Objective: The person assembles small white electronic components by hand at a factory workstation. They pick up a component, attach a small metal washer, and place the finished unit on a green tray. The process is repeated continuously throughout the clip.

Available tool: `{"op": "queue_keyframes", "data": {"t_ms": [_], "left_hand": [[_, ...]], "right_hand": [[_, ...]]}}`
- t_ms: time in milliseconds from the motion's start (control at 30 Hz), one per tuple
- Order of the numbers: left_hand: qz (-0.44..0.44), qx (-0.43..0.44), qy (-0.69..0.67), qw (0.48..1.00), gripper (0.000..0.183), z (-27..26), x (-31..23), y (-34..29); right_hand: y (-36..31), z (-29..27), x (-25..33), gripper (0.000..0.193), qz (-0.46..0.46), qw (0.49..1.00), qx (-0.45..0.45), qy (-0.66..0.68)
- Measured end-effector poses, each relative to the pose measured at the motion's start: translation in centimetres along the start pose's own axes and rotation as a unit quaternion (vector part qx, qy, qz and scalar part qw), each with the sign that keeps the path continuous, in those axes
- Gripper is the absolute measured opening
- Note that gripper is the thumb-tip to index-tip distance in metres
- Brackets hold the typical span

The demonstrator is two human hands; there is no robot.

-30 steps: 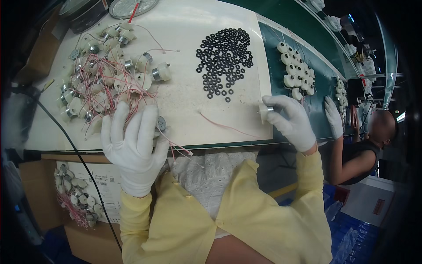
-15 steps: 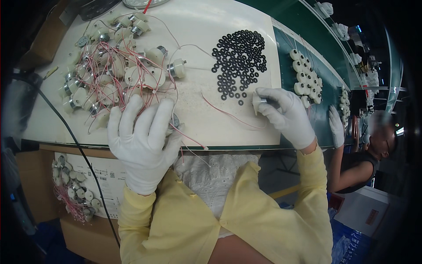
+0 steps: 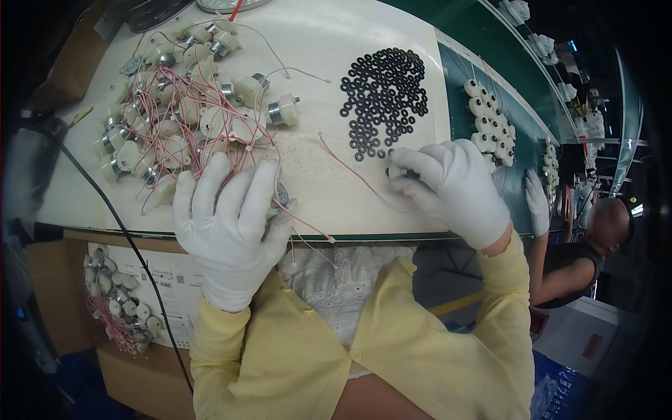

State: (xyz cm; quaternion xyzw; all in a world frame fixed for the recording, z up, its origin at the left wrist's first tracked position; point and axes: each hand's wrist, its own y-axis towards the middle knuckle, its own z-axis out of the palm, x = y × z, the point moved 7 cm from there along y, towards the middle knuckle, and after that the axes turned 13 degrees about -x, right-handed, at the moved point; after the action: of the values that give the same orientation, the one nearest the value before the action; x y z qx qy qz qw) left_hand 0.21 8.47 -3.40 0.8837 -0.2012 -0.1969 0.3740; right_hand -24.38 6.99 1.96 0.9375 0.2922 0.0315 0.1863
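My left hand, in a white glove, is at the front of the table by a pile of geared motors with cream housings and pink-red wires. Its fingers are spread, while a small motor sits between thumb and forefinger, mostly hidden; its wires trail over the table edge. My right hand, also gloved, pinches another geared motor, largely covered by the fingers. That motor is low over the table, at the near end of a patch of black rings. Whether it touches a ring cannot be seen.
Cream motors with black rings stand in rows on the green surface at right. A co-worker's gloved hand rests beyond them. At lower left, more wired motors lie on a carton. A black cable crosses the left side.
My right hand has moved left with its motor, close to the nearest rings, and has turned it so that less shows. My left hand has hardly moved.
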Motion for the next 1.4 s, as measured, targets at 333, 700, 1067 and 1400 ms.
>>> {"op": "queue_keyframes", "data": {"t_ms": [333,700,1067,1400], "left_hand": [[0.004,0.011,-0.002,1.000,0.056,-0.2,-0.2,0.2],[0.001,0.001,0.009,1.000,0.060,0.2,0.1,0.0],[0.013,-0.002,0.020,1.000,0.057,0.0,-0.2,0.0],[0.031,-0.013,0.025,0.999,0.054,0.2,-0.5,0.2]], "right_hand": [[-0.7,-1.4,1.4,0.025,-0.047,0.994,0.079,-0.054],[-3.2,0.4,-2.0,0.021,0.197,0.947,0.062,0.245],[-7.6,-4.0,-5.5,0.019,0.276,0.961,-0.024,0.019],[-6.6,-2.0,-3.2,0.035,0.228,0.971,0.004,-0.067]]}}
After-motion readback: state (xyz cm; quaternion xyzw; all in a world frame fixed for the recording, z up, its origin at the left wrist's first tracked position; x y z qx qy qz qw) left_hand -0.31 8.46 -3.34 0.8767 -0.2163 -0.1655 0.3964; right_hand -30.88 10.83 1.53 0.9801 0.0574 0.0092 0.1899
